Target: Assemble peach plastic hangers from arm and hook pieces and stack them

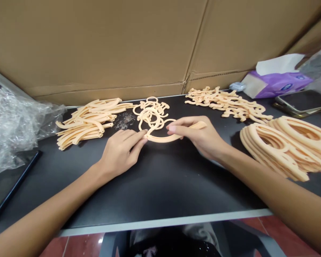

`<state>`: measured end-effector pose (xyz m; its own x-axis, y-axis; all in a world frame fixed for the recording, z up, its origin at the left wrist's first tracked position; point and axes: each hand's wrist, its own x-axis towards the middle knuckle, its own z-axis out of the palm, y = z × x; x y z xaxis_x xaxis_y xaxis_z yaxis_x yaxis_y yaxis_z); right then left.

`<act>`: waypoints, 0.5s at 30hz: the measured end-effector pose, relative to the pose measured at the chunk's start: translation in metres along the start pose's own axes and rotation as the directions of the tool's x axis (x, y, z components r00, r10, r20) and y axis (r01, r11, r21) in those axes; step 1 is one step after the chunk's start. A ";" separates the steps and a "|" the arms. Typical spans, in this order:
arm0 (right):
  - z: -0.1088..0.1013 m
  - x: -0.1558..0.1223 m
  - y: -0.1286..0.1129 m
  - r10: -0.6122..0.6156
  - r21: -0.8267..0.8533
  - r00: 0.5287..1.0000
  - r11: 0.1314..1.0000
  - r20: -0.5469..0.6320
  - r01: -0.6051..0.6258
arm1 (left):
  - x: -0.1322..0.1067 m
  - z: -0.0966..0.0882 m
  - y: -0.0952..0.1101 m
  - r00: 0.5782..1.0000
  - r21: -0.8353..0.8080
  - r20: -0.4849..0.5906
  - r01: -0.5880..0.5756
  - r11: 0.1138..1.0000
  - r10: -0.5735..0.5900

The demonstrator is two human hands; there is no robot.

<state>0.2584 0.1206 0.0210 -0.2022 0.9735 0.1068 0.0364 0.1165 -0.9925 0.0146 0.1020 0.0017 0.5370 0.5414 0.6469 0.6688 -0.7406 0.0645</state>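
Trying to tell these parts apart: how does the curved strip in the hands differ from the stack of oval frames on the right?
The curved strip is an open arc, while the oval frames are closed loops around a hole. The strip is single and held between the left hand and right hand; the frames lie overlapped in a fanned stack, untouched. Both are the same peach colour.

A black table (160, 185) has piles of peach plastic hooks (227, 103) and curved strips (88, 123) on it, plus a stack of big loops (286, 146), a phone (301, 101) and a tissue pack (273, 84).
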 end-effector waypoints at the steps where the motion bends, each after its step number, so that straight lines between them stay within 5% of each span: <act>1: -0.004 0.002 0.000 -0.017 0.014 0.999 1.000 -0.029 0.017 | 0.000 0.001 0.000 1.000 -0.002 -0.005 0.012 1.000 -0.012; 5: -0.018 0.006 -0.003 -0.041 -0.189 0.999 0.981 0.000 0.040 | -0.002 0.001 0.000 0.997 -0.012 -0.003 0.075 0.997 -0.075; 9: -0.018 0.001 -0.005 -0.089 -0.488 0.982 0.857 0.169 0.162 | -0.003 0.001 0.003 0.990 -0.021 0.027 0.141 0.990 -0.140; 12: -0.009 -0.004 -0.002 -0.188 -0.573 0.912 0.726 0.366 0.380 | -0.002 0.001 0.006 0.981 -0.059 0.022 0.194 0.979 -0.193; 15: -0.001 -0.007 0.003 -0.281 -0.597 0.850 0.615 0.445 0.516 | 0.000 0.000 0.009 0.966 -0.117 0.018 0.258 0.959 -0.257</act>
<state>0.2606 0.1138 0.0173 -0.6176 0.7074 0.3437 0.5024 0.6911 -0.5196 0.0206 0.0953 0.0018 0.3558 0.7207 0.5950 0.7198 -0.6174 0.3175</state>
